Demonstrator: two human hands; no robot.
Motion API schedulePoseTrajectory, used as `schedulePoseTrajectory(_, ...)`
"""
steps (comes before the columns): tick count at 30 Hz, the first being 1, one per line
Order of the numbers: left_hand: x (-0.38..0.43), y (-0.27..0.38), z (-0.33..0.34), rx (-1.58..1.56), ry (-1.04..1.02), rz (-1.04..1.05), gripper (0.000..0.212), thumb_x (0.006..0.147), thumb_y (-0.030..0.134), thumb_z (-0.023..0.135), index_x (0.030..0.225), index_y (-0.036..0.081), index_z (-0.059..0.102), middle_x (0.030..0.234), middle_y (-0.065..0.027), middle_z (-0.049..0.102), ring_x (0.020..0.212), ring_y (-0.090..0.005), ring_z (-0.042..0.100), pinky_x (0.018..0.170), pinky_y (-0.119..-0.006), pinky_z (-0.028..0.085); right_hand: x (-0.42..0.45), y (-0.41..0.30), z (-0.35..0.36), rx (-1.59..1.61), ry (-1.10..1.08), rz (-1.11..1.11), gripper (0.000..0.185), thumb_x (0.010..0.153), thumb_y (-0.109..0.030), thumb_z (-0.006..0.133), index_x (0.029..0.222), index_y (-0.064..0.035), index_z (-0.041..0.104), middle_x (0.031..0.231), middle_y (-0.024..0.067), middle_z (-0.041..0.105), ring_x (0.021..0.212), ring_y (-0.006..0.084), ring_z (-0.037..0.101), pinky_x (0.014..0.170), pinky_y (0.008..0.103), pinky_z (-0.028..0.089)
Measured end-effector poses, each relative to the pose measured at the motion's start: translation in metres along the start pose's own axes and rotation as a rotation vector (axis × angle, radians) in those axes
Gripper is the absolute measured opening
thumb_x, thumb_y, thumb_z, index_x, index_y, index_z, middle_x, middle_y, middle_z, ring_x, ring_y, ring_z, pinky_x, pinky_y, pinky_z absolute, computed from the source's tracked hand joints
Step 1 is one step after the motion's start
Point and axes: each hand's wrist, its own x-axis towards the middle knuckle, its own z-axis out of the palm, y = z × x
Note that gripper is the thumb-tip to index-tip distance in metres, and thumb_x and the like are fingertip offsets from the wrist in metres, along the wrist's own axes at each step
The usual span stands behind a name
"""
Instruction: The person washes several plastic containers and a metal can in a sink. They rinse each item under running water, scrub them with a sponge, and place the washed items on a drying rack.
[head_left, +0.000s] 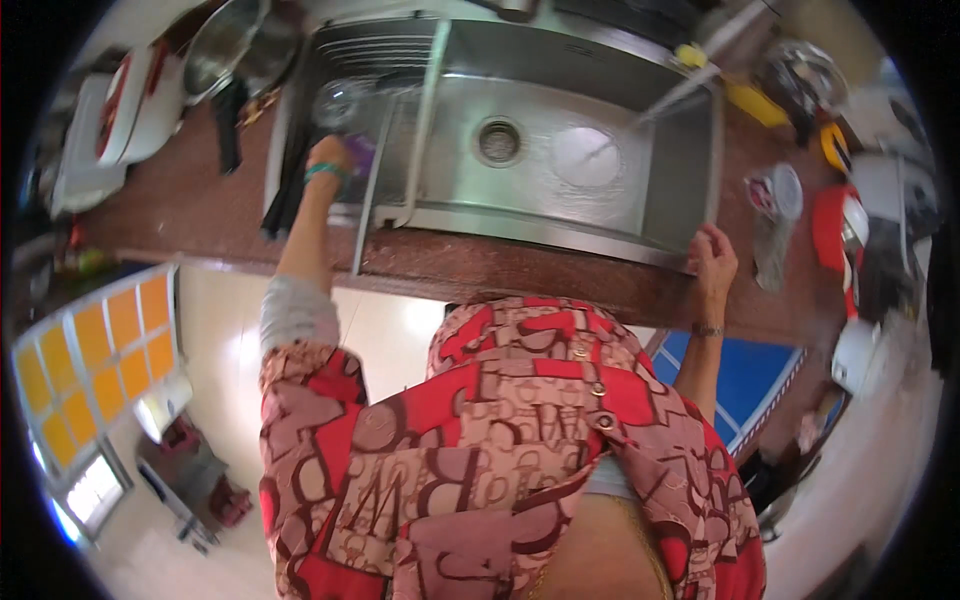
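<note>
A stainless steel sink (540, 187) lies before me, with a round drain (499, 142) and water striking its floor right of the drain. My left hand (330, 157) reaches into the dish rack (367, 49) at the sink's left side, touching or beside a purple thing (361, 154); its fingers are partly hidden, so I cannot tell if they grip it. A clear, glassy bowl or lid (336, 103) stands just beyond that hand. At the sink's front right corner my right hand (712, 251) hovers over or rests on the rim, fingers slightly curled, with nothing visible in it.
Metal pans (225, 45) and a white and red container (135, 105) stand on the left counter. On the right counter are a clear plastic cup (786, 191), a red pan (829, 225) and a yellow item (756, 103). A faucet (742, 26) reaches over the sink's back right.
</note>
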Motion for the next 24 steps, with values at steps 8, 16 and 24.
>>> schedulePoseTrajectory(8, -0.023, -0.008, -0.008, -0.226, 0.121, 0.118, 0.035, 0.079, 0.031, 0.058, 0.102, 0.004, 0.061, 0.096, -0.0210, 0.063, 0.094, -0.0392, 0.059, 0.079, -0.045, 0.046, 0.078, -0.019, -0.117, -0.638, 0.697, -0.333, 0.071, 0.065, -0.042, 0.074, 0.119, -0.0028, 0.051, 0.105, 0.0230, 0.056, 0.099, 0.0348, 0.053, 0.085, 0.0403, 0.043)
schedulePoseTrajectory(16, -0.070, 0.037, -0.076, -0.511, 0.626, 0.307, 0.024, 0.087, 0.017, 0.056, 0.100, -0.002, 0.063, 0.091, -0.0169, 0.066, 0.081, -0.0251, 0.064, 0.071, -0.033, 0.049, 0.139, -0.052, -0.104, -0.762, 0.406, -0.626, 0.093, 0.058, -0.051, 0.075, 0.129, -0.0019, 0.040, 0.114, 0.0287, 0.048, 0.113, 0.0381, 0.044, 0.095, 0.0406, 0.038)
schedulePoseTrajectory(24, -0.142, 0.153, -0.068, -1.325, 0.392, 0.436, 0.018, 0.087, 0.007, 0.059, 0.104, 0.002, 0.062, 0.093, -0.0054, 0.063, 0.079, -0.0108, 0.059, 0.069, -0.024, 0.050, 0.095, -0.102, -0.071, -0.275, 0.050, -0.452, 0.078, 0.064, -0.033, 0.074, 0.128, -0.0025, 0.042, 0.112, 0.0196, 0.053, 0.106, 0.0293, 0.051, 0.089, 0.0378, 0.043)
